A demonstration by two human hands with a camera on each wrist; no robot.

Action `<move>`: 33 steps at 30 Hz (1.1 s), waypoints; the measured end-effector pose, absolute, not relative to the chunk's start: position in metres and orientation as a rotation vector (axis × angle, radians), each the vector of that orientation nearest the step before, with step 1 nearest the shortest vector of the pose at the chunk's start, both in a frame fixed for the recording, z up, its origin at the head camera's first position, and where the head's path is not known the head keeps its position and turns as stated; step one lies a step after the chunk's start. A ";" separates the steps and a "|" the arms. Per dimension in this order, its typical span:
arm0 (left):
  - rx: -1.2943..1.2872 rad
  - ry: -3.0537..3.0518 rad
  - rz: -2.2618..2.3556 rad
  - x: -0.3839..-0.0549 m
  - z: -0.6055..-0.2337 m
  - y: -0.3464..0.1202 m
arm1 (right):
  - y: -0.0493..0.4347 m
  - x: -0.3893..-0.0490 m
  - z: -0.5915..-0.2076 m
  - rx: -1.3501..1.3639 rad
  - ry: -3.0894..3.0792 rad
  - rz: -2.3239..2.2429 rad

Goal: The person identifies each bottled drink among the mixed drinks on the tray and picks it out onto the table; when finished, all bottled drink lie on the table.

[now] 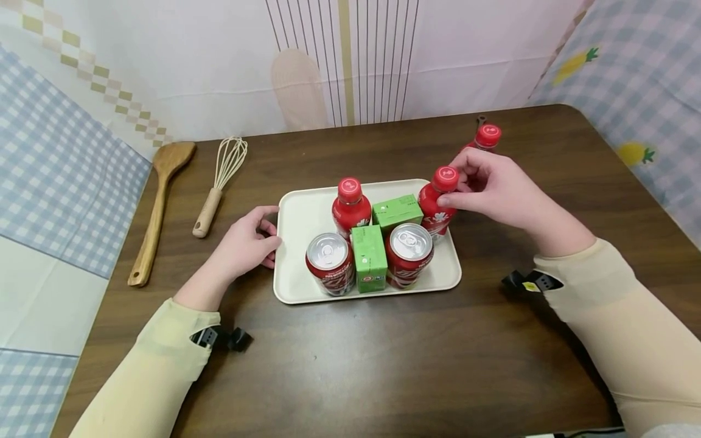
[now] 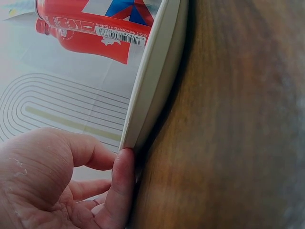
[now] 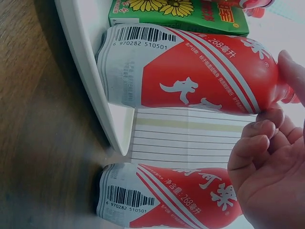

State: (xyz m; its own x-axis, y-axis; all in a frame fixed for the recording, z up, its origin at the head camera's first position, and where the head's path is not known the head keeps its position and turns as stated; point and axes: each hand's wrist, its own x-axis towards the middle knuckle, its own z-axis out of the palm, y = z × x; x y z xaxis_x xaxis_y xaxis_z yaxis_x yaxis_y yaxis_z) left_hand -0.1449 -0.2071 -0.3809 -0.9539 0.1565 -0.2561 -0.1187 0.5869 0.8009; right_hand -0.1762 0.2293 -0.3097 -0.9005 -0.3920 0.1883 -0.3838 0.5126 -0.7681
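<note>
A cream rectangular tray [image 1: 296,213] lies on the table. On it stand a red bottle [image 1: 351,213], two red drink cans [image 1: 328,261] with silver lids and two green drink cartons [image 1: 370,261]. My right hand [image 1: 495,185] pinches another red bottle [image 1: 438,201] near its neck, thumb on one side and fingertips on the other. This bottle's base [image 3: 114,67] is inside the tray's right rim; whether it touches the floor of the tray I cannot tell. With loosely bent fingers, my left hand [image 1: 243,243] touches the tray's left edge, its thumb tip [image 2: 125,162] against the rim.
A third red bottle [image 1: 487,139] stands on the table behind my right hand, partly hidden by it. At the left lie a whisk [image 1: 219,179] and a wooden spatula [image 1: 159,207]. A patterned cloth [image 1: 219,61] hangs behind the wooden table [image 1: 339,365].
</note>
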 end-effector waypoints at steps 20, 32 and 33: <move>0.017 2.519 1.291 -0.146 -0.380 -0.207 | 0.229 -0.178 -0.312 -0.713 2.735 -1.356; 0.026 2.519 1.298 -0.146 -0.380 -0.206 | 0.227 -0.175 -0.308 -0.626 2.733 -1.367; 0.025 2.517 1.299 -0.146 -0.380 -0.206 | 0.227 -0.174 -0.308 -0.620 2.736 -1.364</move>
